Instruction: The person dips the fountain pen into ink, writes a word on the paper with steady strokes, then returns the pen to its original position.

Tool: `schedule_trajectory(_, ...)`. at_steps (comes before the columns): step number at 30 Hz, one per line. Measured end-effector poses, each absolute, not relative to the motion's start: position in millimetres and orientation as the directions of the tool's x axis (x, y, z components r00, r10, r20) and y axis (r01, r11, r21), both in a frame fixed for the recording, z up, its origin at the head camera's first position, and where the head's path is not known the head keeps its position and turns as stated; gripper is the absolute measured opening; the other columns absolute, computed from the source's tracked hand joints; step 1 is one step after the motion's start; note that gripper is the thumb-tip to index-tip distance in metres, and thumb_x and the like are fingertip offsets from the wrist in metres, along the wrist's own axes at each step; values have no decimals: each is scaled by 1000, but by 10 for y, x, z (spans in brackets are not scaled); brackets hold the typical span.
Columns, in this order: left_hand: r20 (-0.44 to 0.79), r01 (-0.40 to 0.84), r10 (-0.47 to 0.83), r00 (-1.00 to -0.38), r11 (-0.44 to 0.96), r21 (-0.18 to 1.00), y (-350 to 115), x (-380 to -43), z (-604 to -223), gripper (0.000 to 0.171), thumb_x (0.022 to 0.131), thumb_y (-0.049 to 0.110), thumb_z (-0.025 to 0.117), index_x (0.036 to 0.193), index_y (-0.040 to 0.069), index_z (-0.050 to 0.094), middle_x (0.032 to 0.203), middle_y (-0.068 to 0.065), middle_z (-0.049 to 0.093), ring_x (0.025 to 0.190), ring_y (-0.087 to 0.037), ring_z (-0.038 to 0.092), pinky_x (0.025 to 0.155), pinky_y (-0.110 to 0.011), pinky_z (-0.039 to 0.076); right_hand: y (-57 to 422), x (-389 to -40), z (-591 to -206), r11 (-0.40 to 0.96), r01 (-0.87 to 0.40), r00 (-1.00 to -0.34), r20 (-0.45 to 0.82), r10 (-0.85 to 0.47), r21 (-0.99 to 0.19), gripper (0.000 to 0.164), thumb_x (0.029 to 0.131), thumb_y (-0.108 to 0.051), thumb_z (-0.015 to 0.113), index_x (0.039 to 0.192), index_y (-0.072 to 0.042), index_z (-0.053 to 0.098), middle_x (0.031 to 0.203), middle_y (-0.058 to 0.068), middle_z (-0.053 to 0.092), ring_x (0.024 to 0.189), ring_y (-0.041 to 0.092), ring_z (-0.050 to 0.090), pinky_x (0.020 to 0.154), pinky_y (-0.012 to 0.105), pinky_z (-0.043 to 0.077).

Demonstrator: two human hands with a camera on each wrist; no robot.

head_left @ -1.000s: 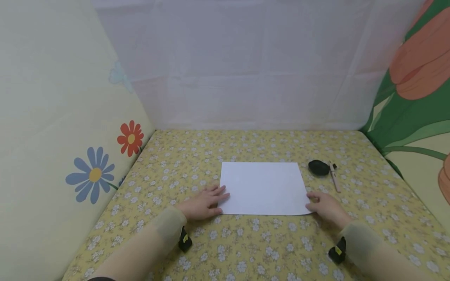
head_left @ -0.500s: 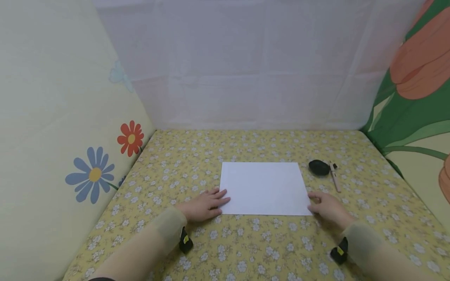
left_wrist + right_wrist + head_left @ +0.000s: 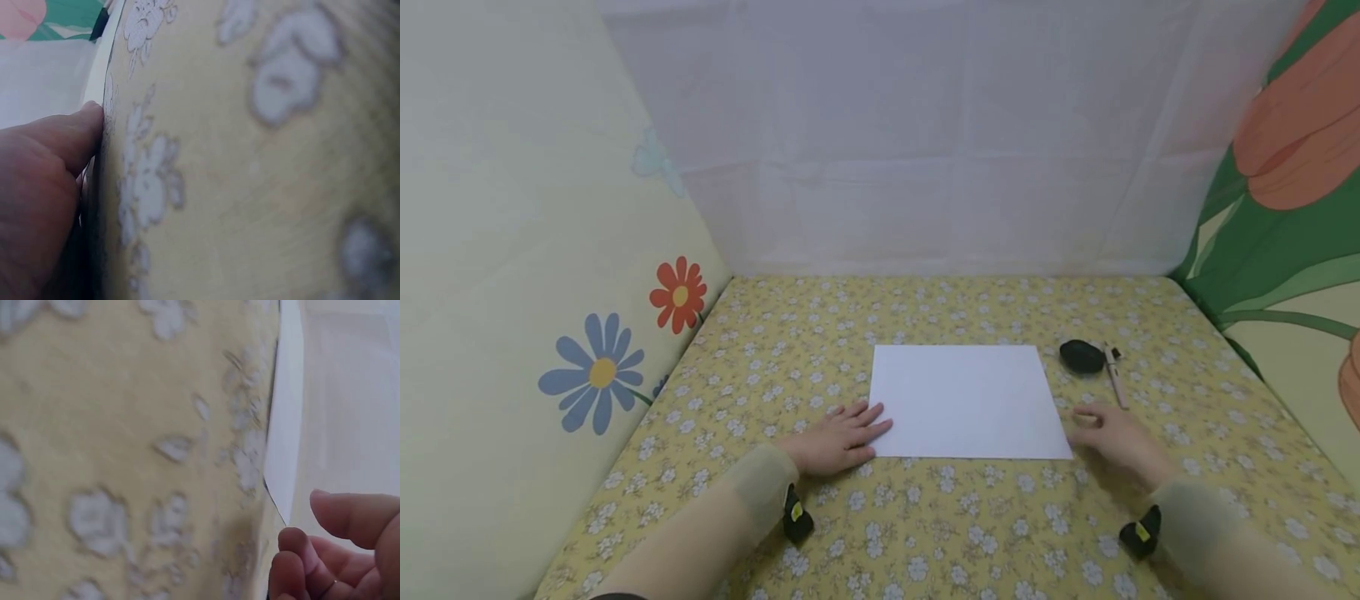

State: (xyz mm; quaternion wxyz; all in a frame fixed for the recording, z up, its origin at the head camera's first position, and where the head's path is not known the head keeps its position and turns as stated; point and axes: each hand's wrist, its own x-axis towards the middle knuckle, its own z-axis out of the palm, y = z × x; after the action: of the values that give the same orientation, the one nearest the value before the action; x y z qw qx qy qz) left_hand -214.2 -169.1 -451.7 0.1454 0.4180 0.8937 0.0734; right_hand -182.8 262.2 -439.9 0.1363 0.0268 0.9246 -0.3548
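Note:
A blank white sheet of paper (image 3: pixel 966 404) lies flat on the table. My left hand (image 3: pixel 833 439) rests with spread fingers over its left edge; the left wrist view shows that hand's thumb (image 3: pixel 87 125) by the paper's edge. My right hand (image 3: pixel 1118 437) is just off the paper's near right corner, holding nothing. In the right wrist view its thumb (image 3: pixel 350 515) is apart from the loosely bent fingers (image 3: pixel 297 550), which are close to the corner of the paper (image 3: pixel 284 444).
Beyond my right hand lie a black, smooth oval object (image 3: pixel 1082 357) and a slim pale pink pen-like stick (image 3: pixel 1116 379) with a dark piece at its far end. A yellow flowered cloth (image 3: pixel 925 533) covers the table. A white curtain (image 3: pixel 910 167) hangs behind.
My right hand has let go of the paper's near right corner and moved a little to the right. That corner now lies flat. The left hand has barely moved.

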Motion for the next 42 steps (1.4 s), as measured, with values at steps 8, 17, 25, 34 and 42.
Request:
schedule_trajectory(8, -188, 725, 769, -611, 639, 257, -1697, -2145, -4530, 51, 93, 42, 27, 139, 25, 12, 143, -2, 2, 128, -25, -2, 98, -49, 6, 2776, -1919, -4291, 752, 140, -976, -219, -6, -644, 61, 85, -41, 49, 129, -2, 36, 107, 21, 48, 82, 25, 52, 58, 33, 43)
schedule_trajectory(17, -187, 727, 773, -607, 634, 263, -1694, -2136, -4516, 51, 93, 40, 28, 139, 24, 13, 143, -4, 3, 128, -26, -1, 98, -50, 7, 2917, -2044, -4298, 722, 194, -981, -151, 125, -664, 60, 87, -40, 45, 128, 2, 35, 106, 22, 43, 82, 28, 51, 53, 31, 42)
schedule_trajectory(25, -187, 723, 769, -612, 639, 263, -1695, -2135, -4520, 51, 93, 40, 28, 139, 24, 14, 143, -3, 4, 128, -25, -1, 98, -50, 7, 3018, -2092, -4342, 580, 239, -957, -88, 275, -779, 64, 85, -47, 44, 133, -6, 32, 106, 15, 44, 73, 27, 49, 45, 36, 43)
schedule_trajectory(34, -190, 718, 765, -615, 643, 266, -1698, -2142, -4524, 51, 93, 42, 28, 139, 25, 14, 143, -2, 3, 128, -25, -1, 98, -49, 6, 3035, -2202, -4387, 411, 356, -865, -130, 485, -840, 62, 84, -46, 46, 136, -16, 29, 119, 11, 39, 93, 25, 45, 48, 34, 44)
schedule_trajectory(42, -179, 728, 774, -607, 632, 266, -1703, -2155, -4543, 51, 93, 40, 29, 139, 24, 14, 143, -4, 4, 128, -26, -1, 98, -49, 6, 3005, -2277, -4418, 372, 369, -840, -134, 526, -852, 58, 84, -41, 48, 134, -15, 33, 118, 11, 41, 94, 24, 44, 54, 29, 39)
